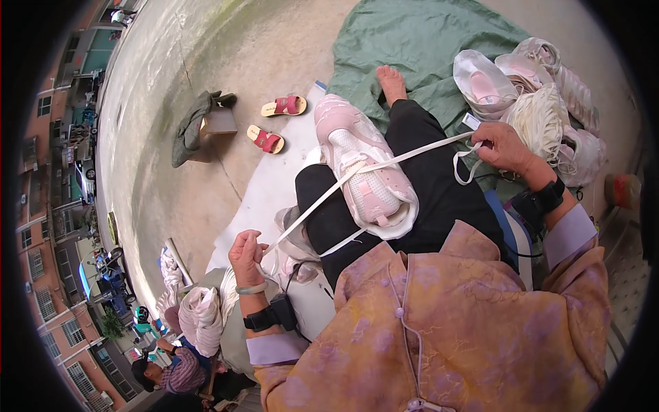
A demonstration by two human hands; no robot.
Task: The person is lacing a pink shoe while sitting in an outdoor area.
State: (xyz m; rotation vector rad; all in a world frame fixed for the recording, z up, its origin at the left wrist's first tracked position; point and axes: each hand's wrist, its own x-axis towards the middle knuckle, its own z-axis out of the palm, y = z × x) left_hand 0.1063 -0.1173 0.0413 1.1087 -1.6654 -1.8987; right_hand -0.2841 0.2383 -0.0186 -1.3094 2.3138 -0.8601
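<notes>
A pink and white sneaker rests across my lap on black trousers, its toe pointing away from me. One long white shoelace crosses over its tongue and is drawn out to both sides. My left hand is closed on the lace's left end, low beside my left knee. Out to the right, my right hand pinches the other end, with a loop of lace hanging below the fingers. The lace looks taut between the shoe and each hand.
Several pale shoes and bundled laces lie on a green cloth at the right. Red slippers and a cardboard box with dark fabric sit on the concrete. More shoes are piled at the left, near another seated person.
</notes>
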